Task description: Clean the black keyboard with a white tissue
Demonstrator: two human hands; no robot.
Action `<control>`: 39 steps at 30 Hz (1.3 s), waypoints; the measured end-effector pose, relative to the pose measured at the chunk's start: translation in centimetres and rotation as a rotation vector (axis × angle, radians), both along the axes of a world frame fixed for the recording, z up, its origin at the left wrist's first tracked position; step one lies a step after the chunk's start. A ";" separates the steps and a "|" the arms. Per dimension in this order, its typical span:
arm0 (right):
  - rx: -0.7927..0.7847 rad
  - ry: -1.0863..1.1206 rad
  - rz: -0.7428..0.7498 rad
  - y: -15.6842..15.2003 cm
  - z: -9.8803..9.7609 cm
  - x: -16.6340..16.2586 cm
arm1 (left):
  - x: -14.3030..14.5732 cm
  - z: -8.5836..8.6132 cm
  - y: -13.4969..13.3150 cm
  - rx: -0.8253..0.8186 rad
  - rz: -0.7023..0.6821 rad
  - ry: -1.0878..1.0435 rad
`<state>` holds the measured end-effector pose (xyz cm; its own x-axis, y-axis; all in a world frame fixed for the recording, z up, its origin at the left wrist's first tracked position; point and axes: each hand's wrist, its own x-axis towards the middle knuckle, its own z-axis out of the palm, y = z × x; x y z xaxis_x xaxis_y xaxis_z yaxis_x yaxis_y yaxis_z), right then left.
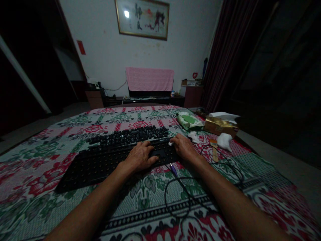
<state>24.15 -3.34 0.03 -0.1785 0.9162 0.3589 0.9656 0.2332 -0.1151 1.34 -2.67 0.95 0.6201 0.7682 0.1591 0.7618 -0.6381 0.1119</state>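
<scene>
A black keyboard (87, 165) with its keycaps off lies on the patterned cloth, its bare key posts showing. My left hand (140, 155) rests flat on its middle-right part, fingers and thumb apart, holding nothing. At the keyboard's right end, my right hand (185, 149) pinches a small piece of white tissue (171, 143) against the surface; most of it is hidden by the fingers. Loose black keycaps (130, 135) are heaped in a long band just behind the keyboard. A purple plug (173, 170) with a metal tip lies between my forearms.
A black cable (167, 201) loops under my right forearm. To the right are a wooden-handled brush (215, 152), crumpled tissues (225, 141), a green wipes pack (188, 119) and a gold tissue box (219, 126). A pink cloth (149, 79) hangs by the far wall.
</scene>
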 end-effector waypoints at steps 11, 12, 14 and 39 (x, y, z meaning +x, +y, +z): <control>-0.071 -0.005 -0.001 -0.1 0.1 1.2 | 0.1 0.4 -0.3 -0.046 0.030 0.036; -0.073 -0.011 0.008 -0.1 0.1 1.3 | 0.1 0.4 -0.2 -0.047 0.024 0.031; -0.069 -0.021 0.039 -0.2 0.0 1.6 | 0.0 0.3 -0.2 -0.042 0.011 0.019; -0.040 -0.063 0.180 -2.1 0.2 0.0 | 0.0 0.1 0.1 -0.054 0.024 -0.007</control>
<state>24.16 -5.48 0.24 -0.3613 0.8808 0.3059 0.9145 0.3989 -0.0683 1.34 -2.62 1.08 0.6006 0.7903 0.1213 0.7757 -0.6127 0.1511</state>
